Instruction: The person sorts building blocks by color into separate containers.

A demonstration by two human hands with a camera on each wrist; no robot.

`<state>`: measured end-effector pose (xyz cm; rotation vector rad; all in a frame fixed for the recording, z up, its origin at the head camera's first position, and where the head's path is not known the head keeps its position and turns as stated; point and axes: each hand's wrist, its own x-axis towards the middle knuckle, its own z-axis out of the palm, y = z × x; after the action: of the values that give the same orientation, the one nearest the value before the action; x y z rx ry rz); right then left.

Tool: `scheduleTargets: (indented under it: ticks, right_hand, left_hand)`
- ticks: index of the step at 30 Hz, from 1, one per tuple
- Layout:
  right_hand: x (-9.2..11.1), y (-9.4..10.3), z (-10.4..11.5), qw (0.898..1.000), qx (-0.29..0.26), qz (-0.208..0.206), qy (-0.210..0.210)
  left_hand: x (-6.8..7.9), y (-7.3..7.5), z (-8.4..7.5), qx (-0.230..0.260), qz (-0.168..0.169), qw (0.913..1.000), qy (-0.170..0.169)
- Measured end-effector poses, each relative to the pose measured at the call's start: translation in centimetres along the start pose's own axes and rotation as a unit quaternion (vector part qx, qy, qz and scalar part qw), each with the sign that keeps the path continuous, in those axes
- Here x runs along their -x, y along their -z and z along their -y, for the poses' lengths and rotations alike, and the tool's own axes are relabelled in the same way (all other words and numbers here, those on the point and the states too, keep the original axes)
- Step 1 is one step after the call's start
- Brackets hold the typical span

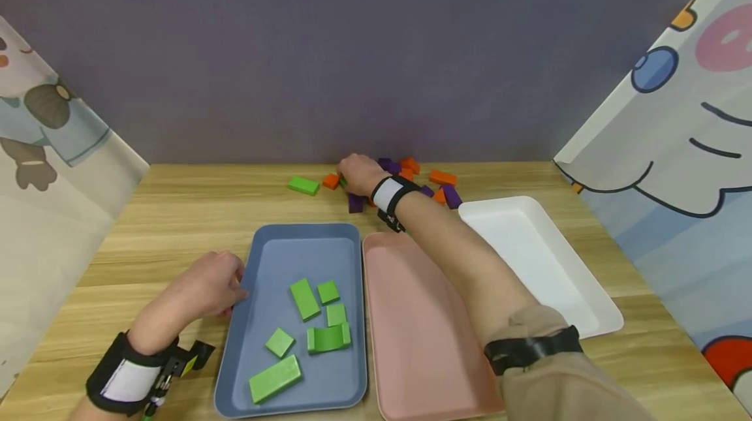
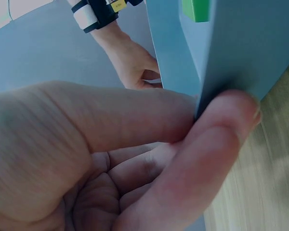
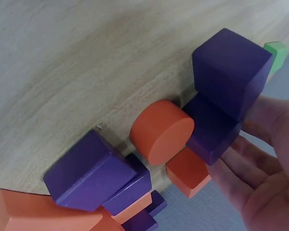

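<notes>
My left hand point(image 1: 211, 284) pinches the left wall of the blue-grey tray point(image 1: 308, 248) between thumb and a finger, as the left wrist view shows close up. Several green blocks point(image 1: 275, 378) lie in that tray, one with a curved hollow. At the back, my right hand point(image 1: 361, 173) reaches down into a loose pile of blocks, with a small green block point(image 1: 343, 181) by its fingertips. In the right wrist view two purple blocks point(image 3: 231, 67) hide its fingertips, so any hold there cannot be told.
A pink tray point(image 1: 423, 329) stands beside the blue-grey one, partly under my right forearm. Farther right is a white tray point(image 1: 529, 258). Orange blocks point(image 1: 443, 177) and a purple block point(image 1: 450, 196) lie near the back wall, with a green block point(image 1: 303, 186) left of the pile.
</notes>
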<state>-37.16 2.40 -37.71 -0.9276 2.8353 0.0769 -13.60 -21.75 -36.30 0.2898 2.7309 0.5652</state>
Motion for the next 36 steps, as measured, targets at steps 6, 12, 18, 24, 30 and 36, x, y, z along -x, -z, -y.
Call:
scheduleTargets:
  ticks: [6,12,18,24,30,36]
  right_hand:
    - [-0.1,-0.3,-0.2,1.000,0.002,0.010,0.004]
    - [0.3,-0.7,-0.2,1.000,-0.011,0.000,0.016]
    - [1.6,0.6,0.5,0.997,-0.021,-0.046,0.059]
    - [3.5,2.3,2.8,0.992,-0.033,-0.067,0.104]
    - [6.3,2.4,6.2,0.978,-0.041,-0.077,0.189]
    - [9.8,1.9,10.2,0.954,-0.026,-0.051,0.294]
  left_hand:
    - [0.0,0.0,0.0,-0.004,0.001,1.0000,-0.004]
    - [0.1,-0.1,0.0,0.001,0.001,1.0000,-0.005]
    - [0.1,-0.3,0.0,0.004,-0.003,1.0000,-0.004]
    - [0.0,-0.2,0.2,-0.007,-0.006,0.9999,-0.011]
    - [-0.1,-0.1,0.1,-0.005,-0.004,1.0000,-0.006]
    - [0.0,0.0,0.0,0.002,-0.002,1.0000,0.004]
